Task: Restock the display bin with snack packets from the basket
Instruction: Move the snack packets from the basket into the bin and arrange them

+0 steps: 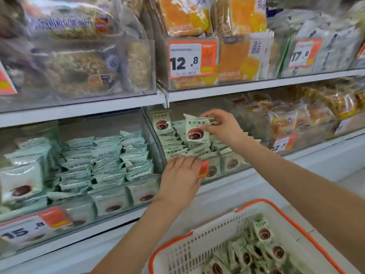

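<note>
Price tags reading 12.8 (192,59) and 17.8 (302,53) are shown above the display bin (233,172). More packets are held in the white basket (197,250). The bin's front edge is covered by the left hand (180,175), fingers flat. A snack packet (195,129) is pinched upright above the bin by the right hand (222,126).
</note>
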`<control>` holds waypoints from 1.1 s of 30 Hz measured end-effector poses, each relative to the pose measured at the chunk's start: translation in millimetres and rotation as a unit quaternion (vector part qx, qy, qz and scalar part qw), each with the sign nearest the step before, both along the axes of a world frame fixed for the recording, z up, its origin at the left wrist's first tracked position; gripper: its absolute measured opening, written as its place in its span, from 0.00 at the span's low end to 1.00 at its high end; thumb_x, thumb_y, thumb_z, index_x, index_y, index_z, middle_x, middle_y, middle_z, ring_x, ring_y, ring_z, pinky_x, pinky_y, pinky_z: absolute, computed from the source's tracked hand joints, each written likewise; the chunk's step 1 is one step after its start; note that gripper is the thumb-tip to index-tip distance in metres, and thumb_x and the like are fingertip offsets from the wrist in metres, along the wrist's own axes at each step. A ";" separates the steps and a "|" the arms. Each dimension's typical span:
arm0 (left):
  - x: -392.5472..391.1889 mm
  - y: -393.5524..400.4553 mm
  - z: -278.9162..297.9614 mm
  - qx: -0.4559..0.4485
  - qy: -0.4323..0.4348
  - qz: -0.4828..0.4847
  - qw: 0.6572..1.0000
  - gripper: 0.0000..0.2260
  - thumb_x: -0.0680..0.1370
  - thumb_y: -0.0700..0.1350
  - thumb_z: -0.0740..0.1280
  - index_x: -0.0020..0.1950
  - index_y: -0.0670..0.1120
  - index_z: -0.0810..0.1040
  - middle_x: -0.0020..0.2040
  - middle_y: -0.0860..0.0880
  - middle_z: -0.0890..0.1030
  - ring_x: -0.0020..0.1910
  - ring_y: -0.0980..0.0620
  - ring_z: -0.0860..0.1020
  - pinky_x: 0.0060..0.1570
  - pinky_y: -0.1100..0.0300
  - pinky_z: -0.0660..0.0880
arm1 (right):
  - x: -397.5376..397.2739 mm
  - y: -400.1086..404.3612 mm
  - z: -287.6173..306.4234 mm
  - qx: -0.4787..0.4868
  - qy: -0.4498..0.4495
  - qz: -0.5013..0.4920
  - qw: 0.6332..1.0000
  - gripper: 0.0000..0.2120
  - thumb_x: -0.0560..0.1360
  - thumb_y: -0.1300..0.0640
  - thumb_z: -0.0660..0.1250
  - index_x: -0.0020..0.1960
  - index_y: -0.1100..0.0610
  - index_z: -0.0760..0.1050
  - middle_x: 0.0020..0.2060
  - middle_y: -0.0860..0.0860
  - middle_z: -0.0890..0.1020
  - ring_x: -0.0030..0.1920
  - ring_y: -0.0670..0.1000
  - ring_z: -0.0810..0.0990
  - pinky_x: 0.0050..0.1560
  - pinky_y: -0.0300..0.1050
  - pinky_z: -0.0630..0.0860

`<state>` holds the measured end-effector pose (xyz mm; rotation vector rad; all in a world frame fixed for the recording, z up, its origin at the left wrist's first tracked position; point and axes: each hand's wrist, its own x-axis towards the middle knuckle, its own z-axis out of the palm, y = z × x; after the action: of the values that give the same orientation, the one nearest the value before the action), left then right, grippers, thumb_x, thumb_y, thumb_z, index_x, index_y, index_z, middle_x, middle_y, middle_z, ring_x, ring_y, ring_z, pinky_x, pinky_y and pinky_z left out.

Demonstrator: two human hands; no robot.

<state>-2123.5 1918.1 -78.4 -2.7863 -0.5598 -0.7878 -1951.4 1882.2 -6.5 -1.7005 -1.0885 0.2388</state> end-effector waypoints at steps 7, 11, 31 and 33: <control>-0.2 38.1 5.1 0.081 0.013 -0.018 0.996 0.13 0.68 0.55 0.73 0.46 0.48 0.83 0.47 0.50 0.82 0.56 0.47 0.77 0.67 0.45 0.57 | 9.5 112.2 -21.8 -0.019 -0.042 -0.005 0.999 0.14 0.71 0.56 0.74 0.56 0.55 0.78 0.54 0.48 0.82 0.50 0.49 0.80 0.52 0.40 0.76; -2.2 42.8 -1.7 0.110 0.058 -0.035 0.992 0.11 0.76 0.54 0.63 0.45 0.49 0.81 0.44 0.52 0.82 0.54 0.49 0.77 0.66 0.47 0.57 | 2.2 139.3 -36.2 -0.047 -0.048 0.018 0.998 0.15 0.71 0.55 0.74 0.55 0.57 0.77 0.51 0.50 0.81 0.50 0.48 0.79 0.48 0.37 0.73; -1.2 40.3 0.2 0.103 0.032 -0.055 0.993 0.13 0.75 0.52 0.58 0.48 0.49 0.80 0.44 0.52 0.81 0.50 0.49 0.77 0.59 0.50 0.60 | -10.3 87.8 -30.1 0.024 -0.001 -0.054 0.998 0.24 0.71 0.55 0.73 0.62 0.56 0.67 0.51 0.52 0.76 0.48 0.52 0.79 0.49 0.47 0.77; 1.9 35.7 -1.0 0.099 0.002 -0.077 0.992 0.10 0.72 0.48 0.66 0.52 0.48 0.79 0.48 0.51 0.81 0.52 0.49 0.77 0.59 0.49 0.61 | -12.1 51.5 -26.4 0.063 -0.005 -0.074 0.995 0.22 0.72 0.55 0.73 0.61 0.55 0.68 0.48 0.48 0.75 0.45 0.46 0.79 0.45 0.41 0.78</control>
<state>-2121.6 1953.9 -79.4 -2.6689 -0.2518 -0.8202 -1963.6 1933.6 -32.9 -1.6605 -0.9591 0.0668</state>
